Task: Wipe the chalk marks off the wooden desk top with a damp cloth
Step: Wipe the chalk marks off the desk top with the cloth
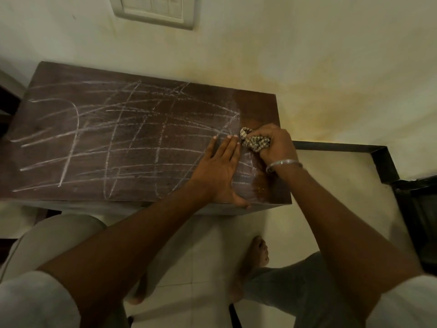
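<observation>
A dark wooden desk top stands against the wall, covered with white chalk marks that cross in long lines. A strip at its right end looks bare and wet. My right hand grips a bunched checked cloth and presses it on the desk near the right edge. My left hand lies flat on the desk just left of the cloth, fingers straight, thumb at the front edge.
A switch plate is on the wall above the desk. A dark baseboard runs right of the desk, with a dark object at the far right. My knees and bare feet are below on a pale tiled floor.
</observation>
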